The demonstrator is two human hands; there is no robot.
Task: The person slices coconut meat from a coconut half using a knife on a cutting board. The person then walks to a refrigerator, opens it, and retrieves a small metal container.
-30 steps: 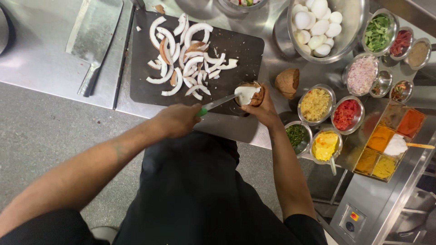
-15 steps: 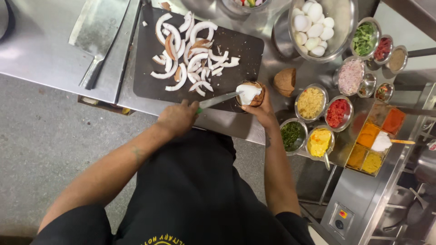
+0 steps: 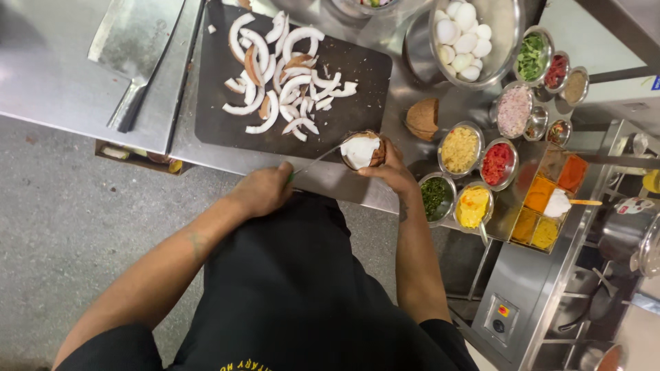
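Observation:
My right hand (image 3: 393, 167) grips a half coconut (image 3: 361, 149) with white flesh facing up, at the near edge of a dark cutting board (image 3: 344, 110). My left hand (image 3: 262, 190) holds a small knife (image 3: 313, 163) with a green handle, and its blade tip reaches into the coconut half. Curved white coconut slices (image 3: 278, 75) lie piled on the board's far left part. Another brown coconut half (image 3: 423, 118) rests shell-up on the steel counter to the right of the board.
A cleaver (image 3: 134, 51) lies on the steel counter at left. A large steel bowl of eggs (image 3: 464, 31) stands at the back right. Several small steel bowls (image 3: 481, 165) of chopped and coloured ingredients and a spice tray (image 3: 543, 206) crowd the right side.
The view has shifted slightly. My hands stay at the coconut half, with the knife still working inside it.

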